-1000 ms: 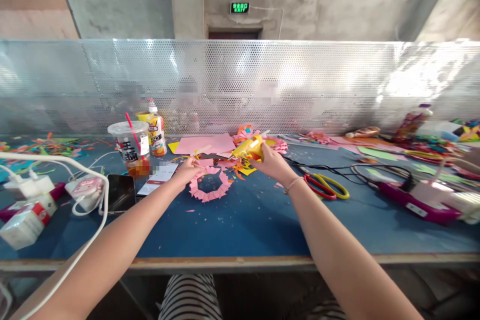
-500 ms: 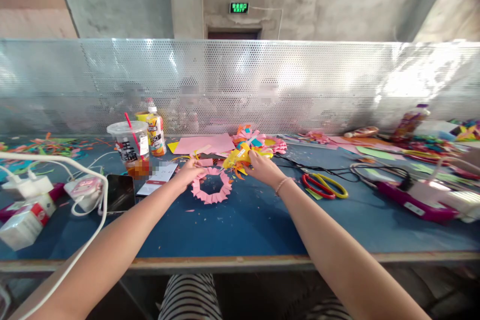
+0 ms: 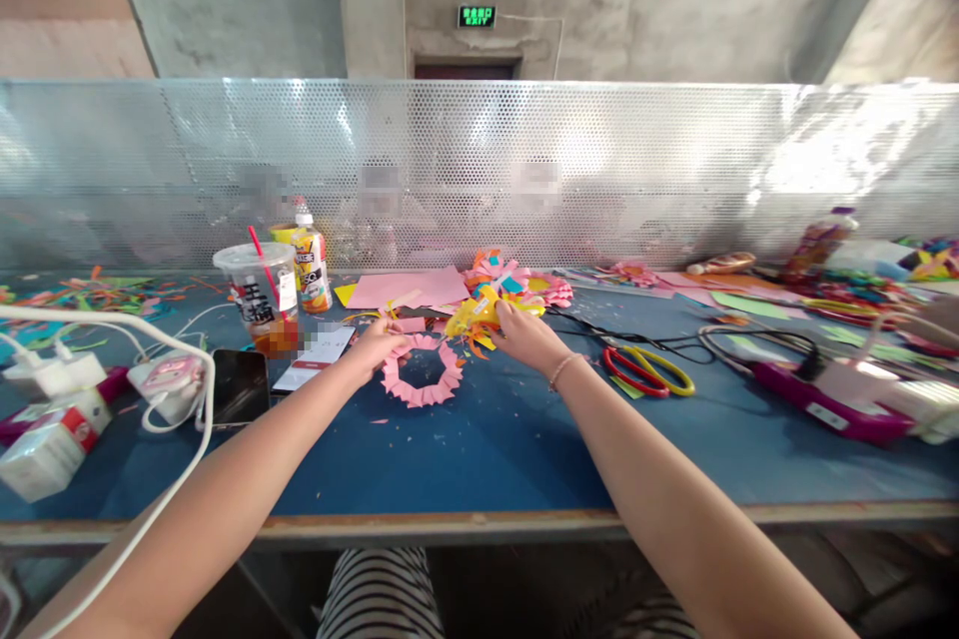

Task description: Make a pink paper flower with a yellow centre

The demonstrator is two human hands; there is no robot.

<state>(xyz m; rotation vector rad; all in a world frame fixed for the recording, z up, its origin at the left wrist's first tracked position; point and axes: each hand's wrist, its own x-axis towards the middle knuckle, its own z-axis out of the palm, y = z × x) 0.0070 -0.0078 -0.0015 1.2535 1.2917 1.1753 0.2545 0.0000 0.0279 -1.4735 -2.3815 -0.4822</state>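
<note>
My left hand (image 3: pixel 381 349) is closed on the upper left edge of a pink ring of folded paper (image 3: pixel 421 394), whose outer rim is jagged. The ring is tilted toward me above the blue tabletop. To its right, my right hand (image 3: pixel 524 332) has its fingers closed on a yellow object with a small light label (image 3: pixel 474 313); its exact kind is unclear. Behind that hand lies a pile of pink, orange and blue paper pieces (image 3: pixel 503 272). A pink paper sheet (image 3: pixel 407 288) is spread just beyond my left hand.
Left of me are a plastic cup with a red straw (image 3: pixel 257 295), a drink bottle (image 3: pixel 310 265), a dark phone (image 3: pixel 240 386) and chargers with white cables (image 3: pixel 64 371). Red-and-yellow-handled scissors (image 3: pixel 650 371) and a purple power strip (image 3: pixel 831 404) lie right. A perforated metal panel (image 3: pixel 479 150) stands behind.
</note>
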